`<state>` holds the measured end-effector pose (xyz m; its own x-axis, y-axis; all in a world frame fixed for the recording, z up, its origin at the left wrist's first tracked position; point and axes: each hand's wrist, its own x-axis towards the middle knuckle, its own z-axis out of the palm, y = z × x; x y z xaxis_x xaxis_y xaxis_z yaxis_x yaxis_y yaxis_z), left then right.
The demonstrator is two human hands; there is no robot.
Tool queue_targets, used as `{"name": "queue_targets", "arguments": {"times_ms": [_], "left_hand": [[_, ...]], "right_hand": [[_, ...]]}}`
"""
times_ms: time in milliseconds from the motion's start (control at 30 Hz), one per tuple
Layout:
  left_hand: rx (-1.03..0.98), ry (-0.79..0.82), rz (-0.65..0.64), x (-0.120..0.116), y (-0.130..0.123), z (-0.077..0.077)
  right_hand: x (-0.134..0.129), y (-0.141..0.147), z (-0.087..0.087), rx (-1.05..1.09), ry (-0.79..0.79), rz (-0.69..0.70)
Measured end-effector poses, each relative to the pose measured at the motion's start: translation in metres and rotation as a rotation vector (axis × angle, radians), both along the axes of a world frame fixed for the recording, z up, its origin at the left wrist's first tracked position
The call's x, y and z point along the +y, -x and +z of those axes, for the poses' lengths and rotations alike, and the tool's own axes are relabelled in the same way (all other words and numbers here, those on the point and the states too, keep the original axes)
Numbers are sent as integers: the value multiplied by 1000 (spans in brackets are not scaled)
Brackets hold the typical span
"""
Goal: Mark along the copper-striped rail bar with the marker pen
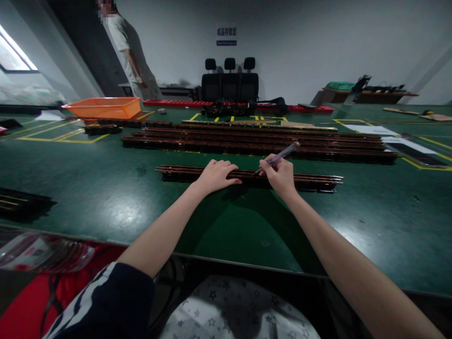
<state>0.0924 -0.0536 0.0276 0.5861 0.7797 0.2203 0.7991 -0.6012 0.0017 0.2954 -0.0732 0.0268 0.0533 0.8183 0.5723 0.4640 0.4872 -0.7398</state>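
Note:
A bundle of long, thin dark strips with coppery edges (310, 180) lies crosswise on the green table (134, 188). My left hand (218, 176) rests on the middle of this bundle, its fingers spread over the top and its thumb along the near side. Just to the right, my right hand (278, 174) is closed round a clear pen-like tool (285, 151). The tool slants, with its brownish end up to the right and its thin tip down at the strips between my hands. Whether the tip touches them is too small to tell.
Behind lies a wider row of similar strips (212, 141). An orange tray (106, 108) stands back left, with a person (132, 52) beyond it. More dark strips (23, 203) lie at the left; papers (374, 130) and a dark flat object (420, 154) lie at the right.

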Motion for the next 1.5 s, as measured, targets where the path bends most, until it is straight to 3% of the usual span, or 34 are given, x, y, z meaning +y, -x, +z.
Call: {"name": "queue_targets", "arguments": {"times_ms": [233,733,1200,1500], "left_hand": [[24,-16,25,0,3,-1],[14,-5,14,-1,2,0],[42,-46,37,-2,-2,-3],[56,-56,42,-4,-1,-3]], "right_hand": [[-4,10,0,-67,65,87],[2,1,-2,5,23,1],[3,2,-3,16,90,118],[4,2,-4,33,61,87]]}}
